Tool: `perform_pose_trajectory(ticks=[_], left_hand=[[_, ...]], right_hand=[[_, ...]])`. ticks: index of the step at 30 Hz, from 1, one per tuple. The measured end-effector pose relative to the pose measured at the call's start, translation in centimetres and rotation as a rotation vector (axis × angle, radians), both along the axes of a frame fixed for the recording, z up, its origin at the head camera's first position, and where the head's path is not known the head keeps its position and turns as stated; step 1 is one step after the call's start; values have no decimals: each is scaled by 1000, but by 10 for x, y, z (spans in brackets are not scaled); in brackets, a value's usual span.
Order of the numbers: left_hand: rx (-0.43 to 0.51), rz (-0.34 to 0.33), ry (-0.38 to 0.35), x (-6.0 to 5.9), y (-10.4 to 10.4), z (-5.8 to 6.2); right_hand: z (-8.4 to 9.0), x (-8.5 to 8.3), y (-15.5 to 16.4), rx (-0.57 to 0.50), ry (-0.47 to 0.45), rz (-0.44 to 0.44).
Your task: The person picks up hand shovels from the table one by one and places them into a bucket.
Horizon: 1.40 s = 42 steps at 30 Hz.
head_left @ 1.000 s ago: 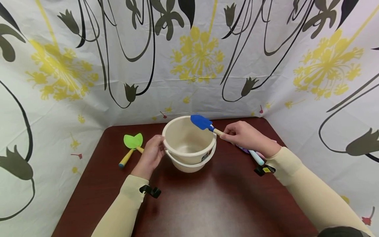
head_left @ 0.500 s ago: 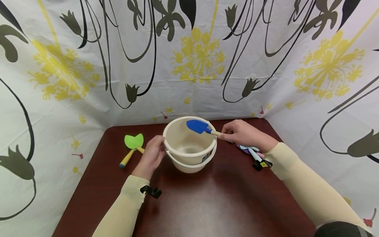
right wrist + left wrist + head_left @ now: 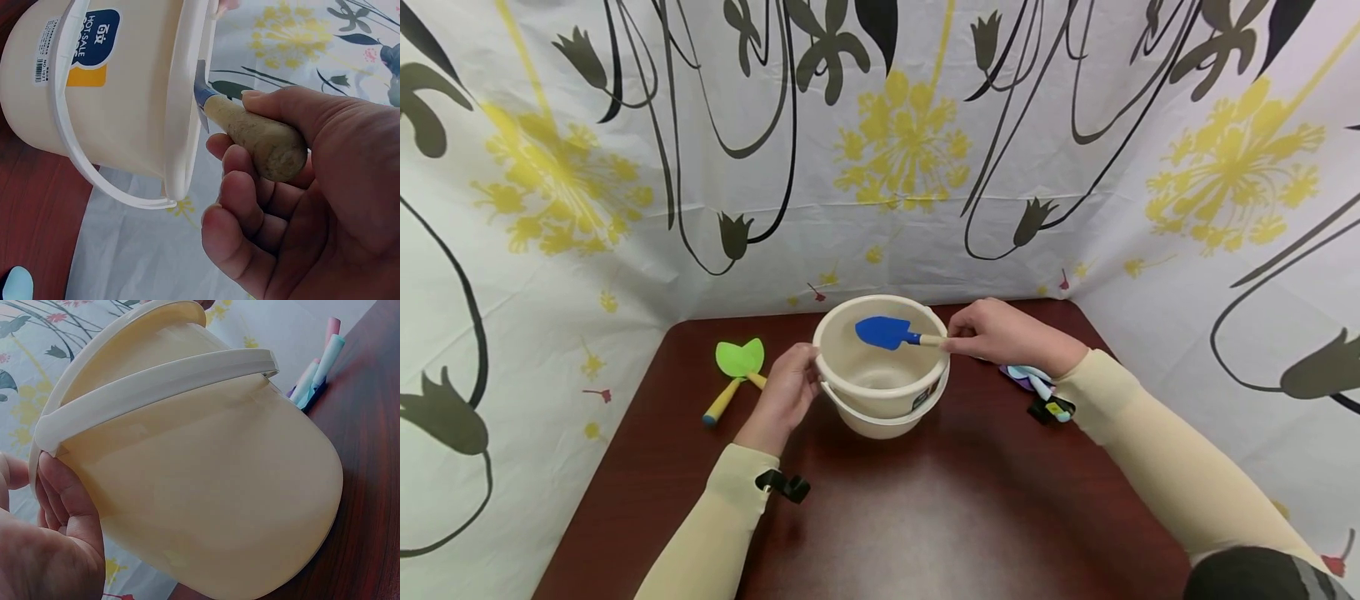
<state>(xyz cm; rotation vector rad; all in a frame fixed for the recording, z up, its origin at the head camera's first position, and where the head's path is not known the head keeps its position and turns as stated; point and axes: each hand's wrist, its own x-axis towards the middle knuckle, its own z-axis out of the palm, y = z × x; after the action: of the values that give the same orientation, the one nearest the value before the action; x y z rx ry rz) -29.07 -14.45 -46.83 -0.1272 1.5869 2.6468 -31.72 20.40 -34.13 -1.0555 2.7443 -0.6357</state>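
Observation:
A cream plastic bucket (image 3: 880, 385) with a folded-down handle (image 3: 162, 378) stands on the dark red table (image 3: 880, 517). My left hand (image 3: 784, 392) holds its left side, fingers (image 3: 65, 494) against the wall under the rim. My right hand (image 3: 1000, 335) grips the wooden handle (image 3: 259, 134) of a blue toy trowel (image 3: 883, 332), whose blade hangs over the bucket's opening. The bucket's label (image 3: 94, 47) faces the right wrist camera.
A green toy trowel (image 3: 735, 367) with a yellow and blue handle lies left of the bucket. More small tools (image 3: 1037, 383) with pastel handles (image 3: 319, 369) lie to its right, under my right forearm. Flowered cloth (image 3: 880, 150) walls the table on three sides.
My right hand has moved left with the blue trowel, bringing its blade from above the bucket's far right rim to over the opening. My left hand stays on the bucket.

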Motion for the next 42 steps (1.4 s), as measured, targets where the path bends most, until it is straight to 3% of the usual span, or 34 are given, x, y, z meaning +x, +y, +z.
perform_pose_trajectory(ticks=[17,42], left_hand=[[17,-6,24,1,-1,-1],[27,-5,22,1,0,-2]], right_hand=[[4,-10,-31,109,74,106],[-5,-29,-62,219,78,178]])
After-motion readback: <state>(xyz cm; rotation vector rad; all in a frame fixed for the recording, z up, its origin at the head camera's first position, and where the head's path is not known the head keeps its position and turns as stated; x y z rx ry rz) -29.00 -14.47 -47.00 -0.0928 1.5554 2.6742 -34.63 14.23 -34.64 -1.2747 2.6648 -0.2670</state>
